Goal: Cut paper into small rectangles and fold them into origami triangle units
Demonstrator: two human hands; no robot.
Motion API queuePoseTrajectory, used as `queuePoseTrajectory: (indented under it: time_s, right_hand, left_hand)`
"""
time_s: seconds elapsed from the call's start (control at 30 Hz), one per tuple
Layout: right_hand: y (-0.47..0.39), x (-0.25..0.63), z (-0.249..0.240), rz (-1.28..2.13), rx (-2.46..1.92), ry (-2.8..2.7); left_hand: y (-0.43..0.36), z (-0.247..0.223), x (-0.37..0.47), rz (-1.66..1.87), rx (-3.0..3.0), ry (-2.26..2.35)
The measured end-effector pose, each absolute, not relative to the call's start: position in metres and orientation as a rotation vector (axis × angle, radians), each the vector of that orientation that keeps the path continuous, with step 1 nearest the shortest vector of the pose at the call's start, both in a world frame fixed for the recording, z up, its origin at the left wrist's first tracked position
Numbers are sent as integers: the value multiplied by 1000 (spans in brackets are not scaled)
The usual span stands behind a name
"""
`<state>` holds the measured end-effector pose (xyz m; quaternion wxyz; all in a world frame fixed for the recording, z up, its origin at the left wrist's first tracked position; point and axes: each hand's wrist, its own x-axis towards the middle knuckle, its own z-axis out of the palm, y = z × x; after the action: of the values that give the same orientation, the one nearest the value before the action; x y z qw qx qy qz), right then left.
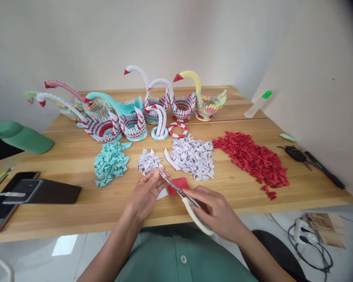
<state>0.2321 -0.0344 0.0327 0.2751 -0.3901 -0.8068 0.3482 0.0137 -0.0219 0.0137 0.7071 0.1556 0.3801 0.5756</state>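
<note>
Shirt (164,256), scissors (187,203) over red paper (181,182)

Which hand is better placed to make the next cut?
Probably the right hand: it holds the scissors, which point toward the left hand. The left hand's fingertips are beside the scissor tips, so it seems better suited to steadying.

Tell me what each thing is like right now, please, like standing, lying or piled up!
Scissors, held in the right fingers, pointing toward the left fingers
Red paper, lying on the table
Paper swans, standing
Red-and-white ring, lying flat
Turquoise pieces, heaped
White pieces, in two heaps
Red pieces, heaped, a few apart
Power strip, on the floor, plugs in it
</note>
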Motion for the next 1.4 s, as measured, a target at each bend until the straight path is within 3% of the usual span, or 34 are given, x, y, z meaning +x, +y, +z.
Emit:
queuePoseTrajectory:
  time_s: [0.33, 1.03, 1.4]
  right_hand:
    - [-40, 228, 23, 559, -1028, -2301]
    - [-38, 231, 29, 730, -984, -2239]
    - [-37, 223, 29, 550, -999, -2322]
  left_hand:
    - [-20, 9, 15, 1351, 251, 864]
    - [-20, 9, 9, 1295, 212, 811]
    - [-20, 5, 19, 1360, 378, 963]
